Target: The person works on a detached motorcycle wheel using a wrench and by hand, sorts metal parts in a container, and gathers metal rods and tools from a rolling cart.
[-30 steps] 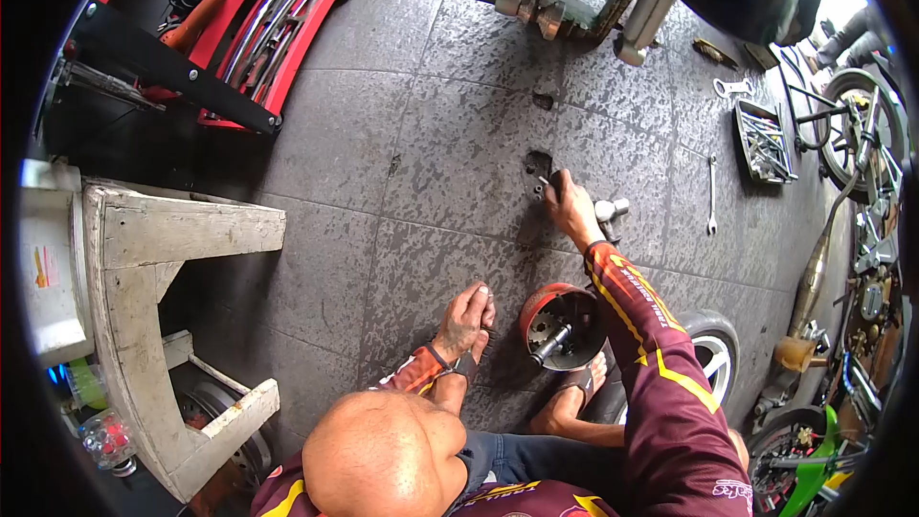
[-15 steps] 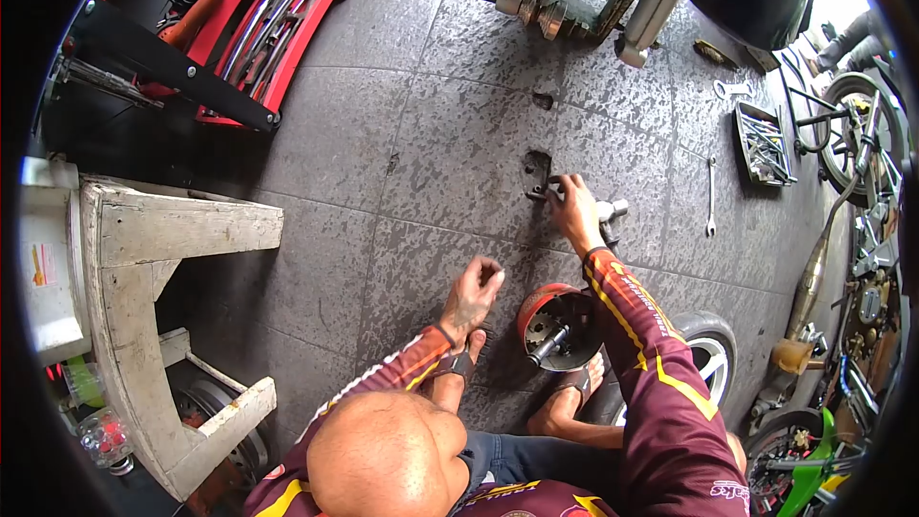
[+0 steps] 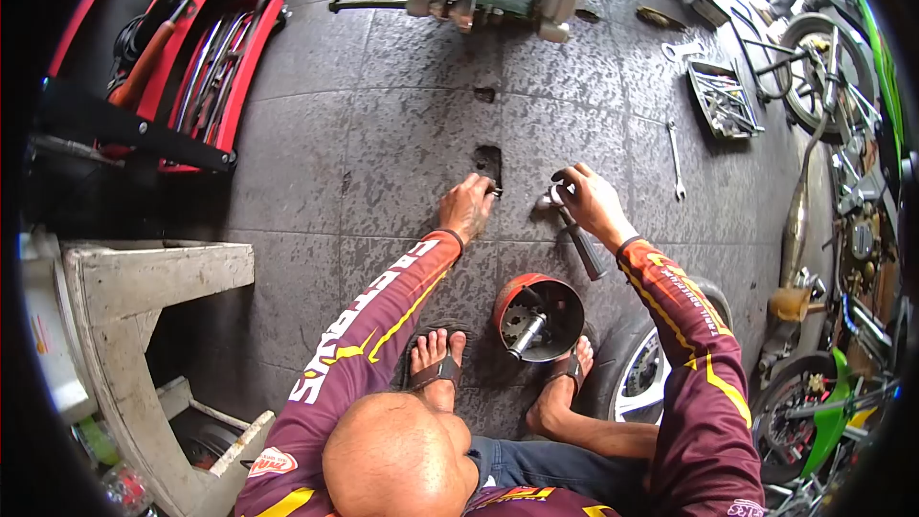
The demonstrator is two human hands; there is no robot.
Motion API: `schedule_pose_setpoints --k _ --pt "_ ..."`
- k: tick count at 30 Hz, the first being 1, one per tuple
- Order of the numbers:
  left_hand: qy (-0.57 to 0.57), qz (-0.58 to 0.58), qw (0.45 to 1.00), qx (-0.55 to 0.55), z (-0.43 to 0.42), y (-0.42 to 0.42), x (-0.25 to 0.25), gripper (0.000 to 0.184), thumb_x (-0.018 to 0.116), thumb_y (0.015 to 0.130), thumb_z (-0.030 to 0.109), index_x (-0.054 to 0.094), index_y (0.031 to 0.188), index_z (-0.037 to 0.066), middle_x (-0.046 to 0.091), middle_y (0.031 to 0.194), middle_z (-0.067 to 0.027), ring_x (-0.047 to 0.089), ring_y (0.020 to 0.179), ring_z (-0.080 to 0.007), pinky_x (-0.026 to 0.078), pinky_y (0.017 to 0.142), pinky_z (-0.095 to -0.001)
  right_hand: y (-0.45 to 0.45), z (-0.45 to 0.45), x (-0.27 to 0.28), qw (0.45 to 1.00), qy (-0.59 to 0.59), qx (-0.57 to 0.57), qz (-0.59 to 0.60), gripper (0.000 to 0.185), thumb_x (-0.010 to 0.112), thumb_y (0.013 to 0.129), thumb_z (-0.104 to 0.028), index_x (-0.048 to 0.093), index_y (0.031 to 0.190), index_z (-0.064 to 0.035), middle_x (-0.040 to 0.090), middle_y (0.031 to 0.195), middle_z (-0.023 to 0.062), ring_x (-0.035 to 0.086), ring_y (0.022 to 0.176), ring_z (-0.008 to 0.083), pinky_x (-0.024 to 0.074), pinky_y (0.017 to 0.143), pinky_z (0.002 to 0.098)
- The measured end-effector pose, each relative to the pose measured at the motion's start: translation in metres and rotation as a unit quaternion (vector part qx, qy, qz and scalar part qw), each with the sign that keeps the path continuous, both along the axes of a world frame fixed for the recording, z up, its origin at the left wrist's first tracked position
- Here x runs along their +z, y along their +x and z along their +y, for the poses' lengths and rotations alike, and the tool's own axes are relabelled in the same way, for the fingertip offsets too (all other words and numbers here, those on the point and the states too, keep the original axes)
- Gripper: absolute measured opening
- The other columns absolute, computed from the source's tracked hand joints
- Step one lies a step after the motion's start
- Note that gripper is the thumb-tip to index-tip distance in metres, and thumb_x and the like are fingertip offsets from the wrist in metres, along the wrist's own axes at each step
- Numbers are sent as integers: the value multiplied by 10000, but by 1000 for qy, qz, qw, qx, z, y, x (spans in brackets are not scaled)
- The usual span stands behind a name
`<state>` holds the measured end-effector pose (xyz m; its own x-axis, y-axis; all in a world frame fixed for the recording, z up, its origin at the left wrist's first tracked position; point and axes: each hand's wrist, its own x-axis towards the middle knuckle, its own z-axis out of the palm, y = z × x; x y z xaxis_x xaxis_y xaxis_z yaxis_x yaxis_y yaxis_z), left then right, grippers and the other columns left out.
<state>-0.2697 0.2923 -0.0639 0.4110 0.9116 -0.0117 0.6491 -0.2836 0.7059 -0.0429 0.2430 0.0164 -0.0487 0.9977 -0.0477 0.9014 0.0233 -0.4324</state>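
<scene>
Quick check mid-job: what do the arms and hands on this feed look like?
Both the left hand and right hand are without gloves. The long maroon sleeves turn orange-red toward dark cuffs. The left sleeve has yellow stripes and large white lettering; the right sleeve has yellow zigzag stripes and smaller pale lettering.
</scene>
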Motion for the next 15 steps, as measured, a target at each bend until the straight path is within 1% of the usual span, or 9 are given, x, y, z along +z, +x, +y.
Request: schedule_pose_setpoints --k 2,6,7,8,9,11,12,13,15 --pt "13 19 1000 2 1 2 -5 163 634 812 201 634 942 103 616 931 -71 618 879 -298 495 740 -401 5 -8 4 1000 -10 -14 -4 162 588 843 -196 611 975 -104 581 927 116 606 835 327 497 721 400" --pt "7 12 1000 -12 3 1 -10 179 645 804 193 634 955 99 616 921 -78 620 881 -290 494 745 -387 14 -22 -8 1000 -5 -21 -9 181 595 835 -191 599 987 -93 582 922 118 607 832 334 498 717 406" --pt "4 15 1000 -20 3 -1 -9 179 645 804 193 634 955 99 616 921 -78 620 881 -290 494 745 -387 16 -26 -8 1000 1 -1 -14 191 595 834 -193 591 993 -87 583 922 121 607 828 338 499 712 411" --pt "-4 -10 1000 -21 3 -3 -9 185 643 801 181 634 964 95 615 921 -87 621 880 -289 493 746 -382 18 -29 -8 1000 7 19 -20 202 596 833 -196 584 999 -80 583 922 124 608 823 343 500 706 417" --pt "-11 -36 999 -21 4 -5 -8 192 641 798 168 633 973 91 614 920 -95 622 879 -288 492 746 -378 22 -31 -7 1000 4 11 -18 202 596 833 -196 584 999 -80 583 922 124 608 823 343 500 706 417" --pt "9 -57 998 -17 4 -12 -10 228 631 775 123 628 996 64 611 929 -115 620 872 -286 488 764 -357 29 -37 -2 998 6 57 -23 213 597 836 -213 572 995 -75 586 925 130 610 815 348 501 696 427" --pt "24 -84 996 -4 1 -17 -10 225 629 783 117 628 1002 62 616 910 -110 622 838 -262 490 747 -344 34 -43 5 996 -39 67 -37 187 594 837 -219 567 943 -68 593 908 130 613 832 342 501 690 428" --pt "38 -112 993 8 -1 -21 -10 223 628 791 111 627 1007 61 620 890 -106 623 804 -239 491 730 -331 37 -50 13 992 -51 101 -64 176 585 839 -230 561 904 -68 610 817 135 620 786 351 501 663 432" --pt "-30 -159 986 43 -19 -31 1 196 602 830 124 611 1010 49 631 887 -121 630 785 -232 496 703 -334 37 -66 43 973 -141 163 -86 168 568 849 -234 560 888 -71 615 729 153 620 720 370 496 632 452"
